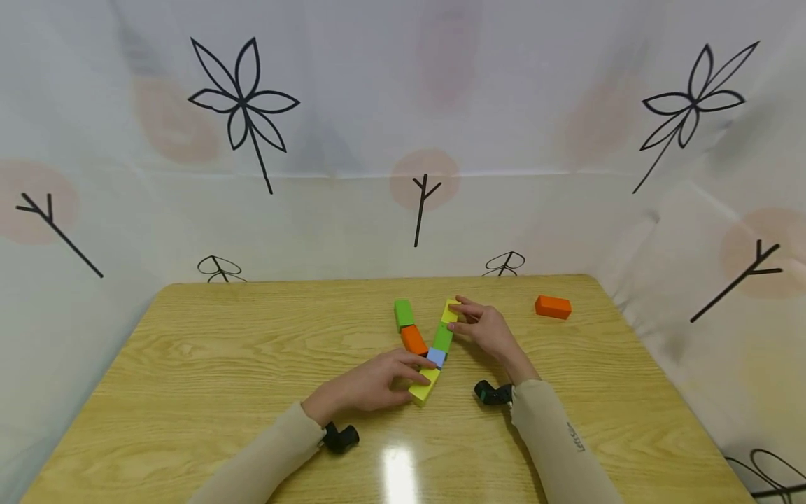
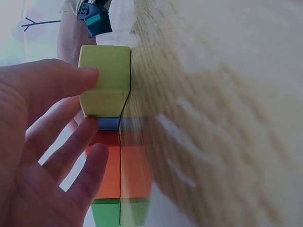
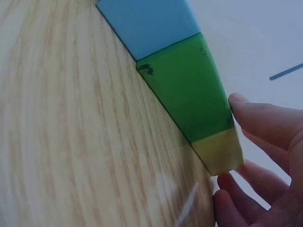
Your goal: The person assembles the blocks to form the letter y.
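Note:
A slanted row of wooden blocks lies on the table: a near yellow block [image 1: 425,386], a blue block [image 1: 436,358], a green block [image 1: 443,339] and a far yellow block [image 1: 450,311]. From the blue block an orange block [image 1: 414,340] and another green block [image 1: 404,313] branch off to the far left, making a V. My left hand [image 1: 380,381] holds the near yellow block, the thumb [image 2: 87,78] against its end. My right hand [image 1: 488,329] touches the row's far end, thumb at the green block's side [image 3: 199,94], fingers around the far yellow block [image 3: 220,151].
A loose orange block [image 1: 553,306] lies at the back right of the wooden table [image 1: 252,336]. Behind the table hangs a pale curtain [image 1: 352,126] with plant drawings. Black wrist cameras sit on both wrists, close to the tabletop.

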`<act>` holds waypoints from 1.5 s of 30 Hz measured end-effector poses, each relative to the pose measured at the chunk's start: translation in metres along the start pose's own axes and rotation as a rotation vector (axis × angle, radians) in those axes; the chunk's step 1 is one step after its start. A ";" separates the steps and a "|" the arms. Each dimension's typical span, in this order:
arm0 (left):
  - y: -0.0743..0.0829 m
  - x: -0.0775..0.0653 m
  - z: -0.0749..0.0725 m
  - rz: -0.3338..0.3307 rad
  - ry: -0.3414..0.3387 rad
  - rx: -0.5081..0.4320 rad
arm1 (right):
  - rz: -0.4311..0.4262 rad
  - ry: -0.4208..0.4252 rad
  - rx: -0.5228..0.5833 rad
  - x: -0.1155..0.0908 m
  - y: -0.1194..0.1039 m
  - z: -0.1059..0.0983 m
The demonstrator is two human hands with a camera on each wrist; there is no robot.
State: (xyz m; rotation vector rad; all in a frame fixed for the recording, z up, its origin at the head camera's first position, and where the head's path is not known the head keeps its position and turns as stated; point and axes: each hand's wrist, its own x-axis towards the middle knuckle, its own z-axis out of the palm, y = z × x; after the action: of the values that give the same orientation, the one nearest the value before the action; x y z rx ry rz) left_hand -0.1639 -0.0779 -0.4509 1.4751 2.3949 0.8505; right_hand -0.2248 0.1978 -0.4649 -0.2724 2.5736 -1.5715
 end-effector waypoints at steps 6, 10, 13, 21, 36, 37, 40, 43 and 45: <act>0.000 -0.001 -0.002 -0.007 -0.003 -0.003 | 0.014 0.013 0.013 -0.002 -0.005 -0.001; -0.002 -0.004 -0.004 -0.041 0.018 -0.075 | 0.026 0.063 -0.014 -0.004 -0.009 0.000; -0.003 -0.007 -0.008 -0.063 0.054 -0.139 | 0.042 0.110 -0.021 -0.005 -0.008 -0.001; -0.016 -0.009 -0.021 -0.175 0.206 -0.164 | 0.039 0.239 -0.041 -0.006 -0.001 -0.011; -0.058 0.001 -0.040 -0.287 0.405 -0.108 | 0.005 0.532 -0.110 -0.026 0.005 -0.059; -0.059 0.002 -0.040 -0.289 0.398 -0.108 | 0.006 0.554 -0.121 -0.027 0.007 -0.063; -0.063 0.005 -0.043 -0.295 0.382 -0.106 | 0.022 0.592 -0.135 -0.032 0.010 -0.074; -0.065 0.007 -0.045 -0.304 0.362 -0.101 | 0.041 0.602 -0.155 -0.037 0.013 -0.085; -0.066 0.008 -0.046 -0.301 0.345 -0.102 | 0.052 0.596 -0.192 -0.040 0.016 -0.092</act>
State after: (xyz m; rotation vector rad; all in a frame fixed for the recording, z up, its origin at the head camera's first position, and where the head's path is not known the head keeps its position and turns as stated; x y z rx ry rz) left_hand -0.2385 -0.1096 -0.4503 0.9581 2.6725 1.2078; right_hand -0.2046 0.2935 -0.4366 0.2971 3.1398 -1.5703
